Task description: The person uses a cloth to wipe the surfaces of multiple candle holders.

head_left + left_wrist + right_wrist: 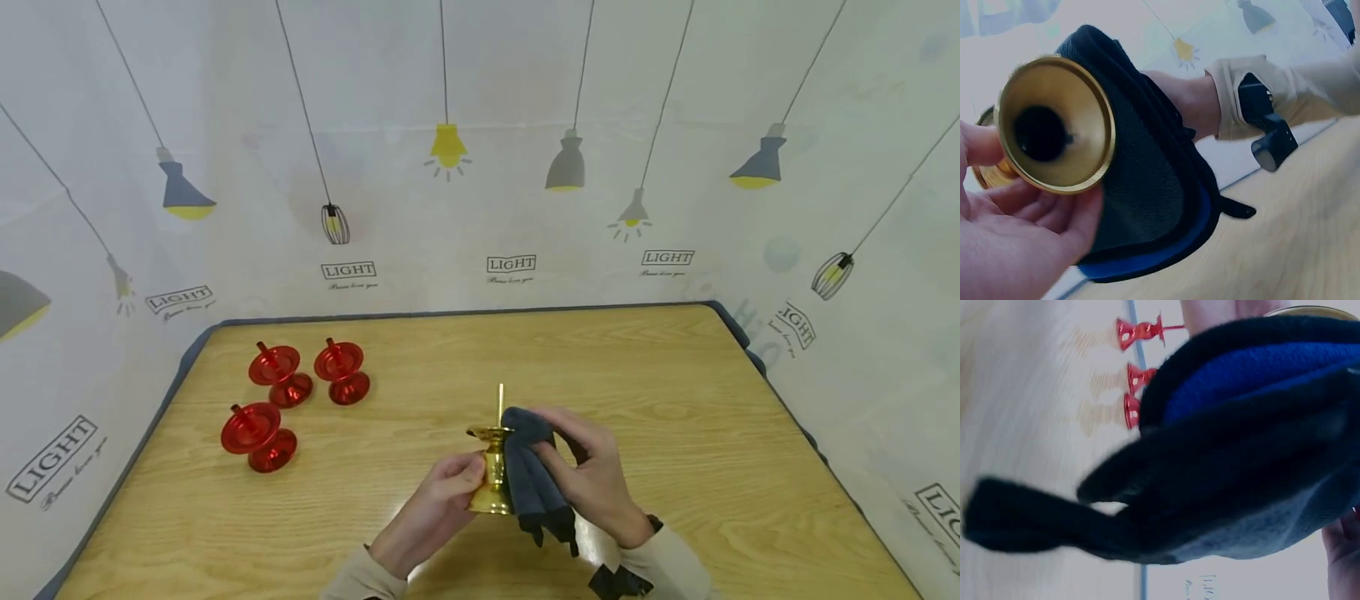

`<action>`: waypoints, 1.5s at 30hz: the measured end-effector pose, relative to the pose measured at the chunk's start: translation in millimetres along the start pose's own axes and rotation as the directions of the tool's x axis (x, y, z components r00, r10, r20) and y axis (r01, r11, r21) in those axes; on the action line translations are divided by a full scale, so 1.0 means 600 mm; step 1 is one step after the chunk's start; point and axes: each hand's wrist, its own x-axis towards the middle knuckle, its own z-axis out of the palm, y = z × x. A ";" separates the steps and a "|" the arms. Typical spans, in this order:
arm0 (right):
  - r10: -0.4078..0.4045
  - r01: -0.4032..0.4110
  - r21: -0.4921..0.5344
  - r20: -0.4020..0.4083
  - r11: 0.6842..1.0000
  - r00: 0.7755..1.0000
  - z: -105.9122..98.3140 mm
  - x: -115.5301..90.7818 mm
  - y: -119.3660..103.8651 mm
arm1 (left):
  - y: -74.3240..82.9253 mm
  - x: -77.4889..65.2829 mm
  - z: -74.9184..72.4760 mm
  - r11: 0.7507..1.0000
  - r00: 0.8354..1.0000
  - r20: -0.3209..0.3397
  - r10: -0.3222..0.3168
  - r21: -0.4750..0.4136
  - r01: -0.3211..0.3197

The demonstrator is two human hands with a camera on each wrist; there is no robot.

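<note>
A gold candle holder (pixel 492 483) with a thin upright spike is held above the table by my left hand (pixel 448 492), its fingers and thumb around the stem. The left wrist view looks into the hollow underside of its base (pixel 1088 125). My right hand (pixel 592 471) grips a folded dark blue cloth (pixel 528 467) with black edging, pressed against the candle holder's right side. A hanging loop (pixel 1238 208) sticks out from the cloth's edge. In the right wrist view the cloth covers most of the candle holder and hides most of the right fingers.
Three red candle holders of similar shape, a front one (pixel 251 429), a back left one (pixel 275 367) and a back right one (pixel 340 362), stand on the table's left side. The wooden table (pixel 712 400) ends at a printed backdrop (pixel 510 208).
</note>
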 end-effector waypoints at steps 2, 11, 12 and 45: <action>-0.034 0.035 -0.082 0.015 0.996 0.999 -0.002 0.001 -0.001 | 0.003 0.000 0.001 0.998 0.999 -0.027 -0.019 0.060 0.020; -0.185 0.202 -0.281 0.083 0.938 0.979 0.000 0.008 -0.005 | 0.014 0.006 0.019 0.905 0.940 -0.341 -0.016 0.395 0.158; -0.191 0.206 -0.282 0.082 0.937 0.978 0.001 0.008 -0.005 | 0.013 0.007 0.019 0.906 0.936 -0.351 -0.018 0.390 0.164; -0.036 0.025 -0.097 -0.110 0.995 0.993 -0.035 -0.013 -0.034 | 0.034 0.003 -0.001 0.942 0.912 -0.349 0.218 0.321 -0.102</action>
